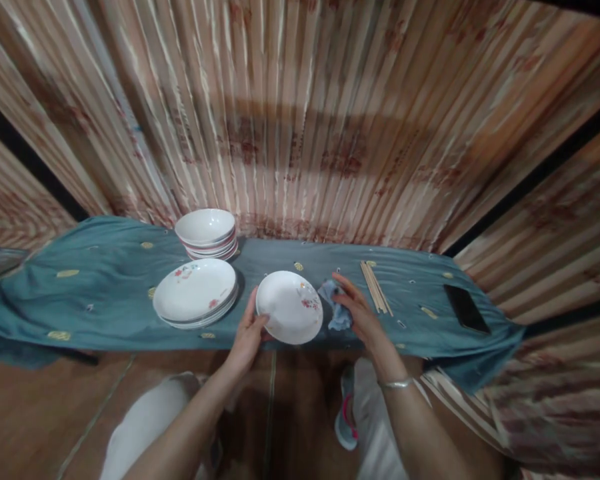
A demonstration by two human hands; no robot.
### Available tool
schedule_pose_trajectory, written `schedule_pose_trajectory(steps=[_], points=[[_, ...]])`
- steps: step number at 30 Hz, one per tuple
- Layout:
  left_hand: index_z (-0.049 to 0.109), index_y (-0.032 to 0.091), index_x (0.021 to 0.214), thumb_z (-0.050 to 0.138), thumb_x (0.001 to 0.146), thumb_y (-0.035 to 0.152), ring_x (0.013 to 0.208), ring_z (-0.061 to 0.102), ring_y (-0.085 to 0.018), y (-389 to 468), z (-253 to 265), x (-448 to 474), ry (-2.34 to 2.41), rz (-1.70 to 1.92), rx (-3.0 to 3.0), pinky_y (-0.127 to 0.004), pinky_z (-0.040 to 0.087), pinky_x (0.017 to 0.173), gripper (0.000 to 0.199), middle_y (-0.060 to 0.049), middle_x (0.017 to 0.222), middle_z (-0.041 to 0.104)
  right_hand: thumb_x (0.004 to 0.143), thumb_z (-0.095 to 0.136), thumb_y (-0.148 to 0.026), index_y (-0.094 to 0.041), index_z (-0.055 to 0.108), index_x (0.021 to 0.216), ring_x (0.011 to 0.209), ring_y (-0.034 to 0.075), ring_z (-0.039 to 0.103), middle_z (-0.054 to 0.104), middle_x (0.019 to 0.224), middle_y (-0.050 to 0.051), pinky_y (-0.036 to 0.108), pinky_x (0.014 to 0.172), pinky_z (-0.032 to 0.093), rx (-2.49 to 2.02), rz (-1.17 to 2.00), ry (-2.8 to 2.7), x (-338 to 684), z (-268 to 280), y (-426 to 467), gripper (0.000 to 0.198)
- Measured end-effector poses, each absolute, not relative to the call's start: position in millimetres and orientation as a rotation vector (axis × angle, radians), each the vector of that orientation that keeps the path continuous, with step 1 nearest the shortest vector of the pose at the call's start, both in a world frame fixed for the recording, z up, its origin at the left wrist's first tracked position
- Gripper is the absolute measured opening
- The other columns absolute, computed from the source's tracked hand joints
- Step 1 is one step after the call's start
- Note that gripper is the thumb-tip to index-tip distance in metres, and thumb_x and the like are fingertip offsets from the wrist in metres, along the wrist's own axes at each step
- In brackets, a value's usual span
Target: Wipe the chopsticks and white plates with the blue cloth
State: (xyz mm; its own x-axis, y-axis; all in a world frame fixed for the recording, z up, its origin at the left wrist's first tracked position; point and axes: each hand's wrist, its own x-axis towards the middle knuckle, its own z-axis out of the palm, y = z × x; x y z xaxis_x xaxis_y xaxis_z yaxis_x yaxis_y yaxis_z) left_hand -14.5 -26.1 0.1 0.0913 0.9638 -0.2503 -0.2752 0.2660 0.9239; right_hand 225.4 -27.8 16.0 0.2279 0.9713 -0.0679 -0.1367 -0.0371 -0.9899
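A white plate with a small red and orange flower print (285, 310) is tilted toward me above the front of the cloth-covered table. My left hand (250, 333) grips its left rim, thumb on the face and fingers beneath. Just off the plate's right edge, my right hand (355, 308) is closed on a crumpled light-blue cloth (339, 315). To the left of my left hand lies a stack of flowered white plates (193, 293). Chopsticks (376, 288) rest on the table, right of my right hand.
Behind the plate stack stands a pile of white bowls with red bands (206, 230). A black phone (466, 309) lies at the table's right end. The teal tablecloth (105, 287) drapes over the edges, and a pleated curtain (300, 120) hangs close behind.
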Motion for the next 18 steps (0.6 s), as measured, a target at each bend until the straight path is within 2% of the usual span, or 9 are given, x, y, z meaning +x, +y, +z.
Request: schedule_pose_trajectory(steps=[4,6,9,12,18], points=[[0.03,0.031,0.146,0.062,0.066,0.023,0.07,0.059,-0.017,-19.2,-8.6,5.5,1.058,1.051,0.789,-0.028,0.052,0.057,0.087,-0.003,0.105,0.063,0.071,0.063,-0.029,-0.023,0.058,0.124,0.108,0.023,0.061,0.064,0.121,0.005,0.038,0.093,0.049,-1.385,0.918,-1.322,215.6,6.4,3.6,0.053],[0.031,0.031,0.146,0.062,0.066,0.023,0.073,0.06,-0.018,-14.2,-13.0,11.2,1.055,1.057,0.774,-0.029,0.052,0.058,0.086,-0.004,0.11,0.062,0.071,0.065,-0.03,-0.019,0.055,0.127,0.121,0.028,0.052,0.058,0.129,0.01,0.046,0.103,0.041,-1.517,0.657,-1.535,211.8,-2.0,13.2,0.058],[0.028,0.031,0.147,0.063,0.066,0.025,0.079,0.06,-0.021,-6.3,-20.2,14.9,1.047,1.062,0.772,-0.03,0.053,0.059,0.088,-0.006,0.118,0.059,0.082,0.057,-0.034,-0.016,0.049,0.133,0.134,0.029,0.038,0.047,0.141,0.015,0.049,0.11,0.032,-1.584,0.227,-1.69,209.4,-15.1,11.9,0.054],[0.023,0.03,0.148,0.063,0.066,0.026,0.079,0.059,-0.02,0.4,-27.9,16.5,1.041,1.049,0.773,-0.03,0.053,0.058,0.091,-0.008,0.121,0.057,0.09,0.046,-0.027,-0.015,0.051,0.131,0.127,0.026,0.046,0.05,0.137,0.015,0.045,0.107,0.038,-1.607,0.074,-1.849,208.0,-24.4,2.2,0.043],[0.03,0.035,0.145,0.062,0.064,0.023,0.083,0.056,-0.018,7.7,-38.9,20.5,1.042,1.045,0.738,-0.028,0.053,0.061,0.087,-0.005,0.137,0.046,0.088,0.044,-0.009,-0.018,0.064,0.111,0.108,0.02,0.058,0.062,0.118,0.011,0.032,0.096,0.046,-1.721,0.116,-2.183,201.4,-31.2,1.6,0.032]])
